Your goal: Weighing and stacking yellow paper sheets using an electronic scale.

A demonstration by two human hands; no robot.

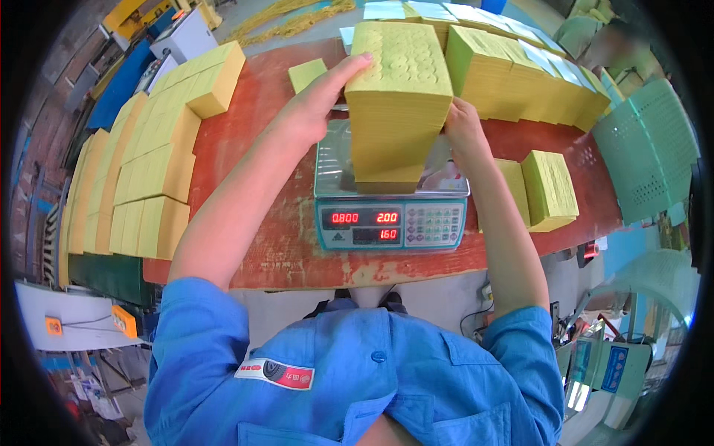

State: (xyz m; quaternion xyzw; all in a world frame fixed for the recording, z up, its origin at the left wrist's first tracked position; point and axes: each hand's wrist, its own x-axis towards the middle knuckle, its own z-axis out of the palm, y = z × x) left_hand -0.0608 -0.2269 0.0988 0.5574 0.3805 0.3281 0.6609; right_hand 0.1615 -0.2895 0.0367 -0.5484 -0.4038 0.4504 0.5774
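Observation:
A tall stack of yellow paper (pixel 398 119), its top sheet embossed with rows of round marks, stands upright over the pan of a digital scale (pixel 393 223). My left hand (pixel 327 97) presses on its left side, the thumb reaching the top edge. Against the right side is my right hand (pixel 464 126), its fingers bent around the rear edge and partly hidden. Both hands grip the stack. Whether its base rests on the metal pan or hangs just above, I cannot tell. Red digits glow on the scale's display, beside a keypad.
Rows of yellow paper blocks (pixel 152 160) line the table's left side. More stacks (pixel 513 74) stand at the back right, and two blocks (pixel 550 189) sit right of the scale. A small block (pixel 306 74) lies behind my left arm. A green perforated chair (pixel 647 149) and a person (pixel 606 48) are beyond.

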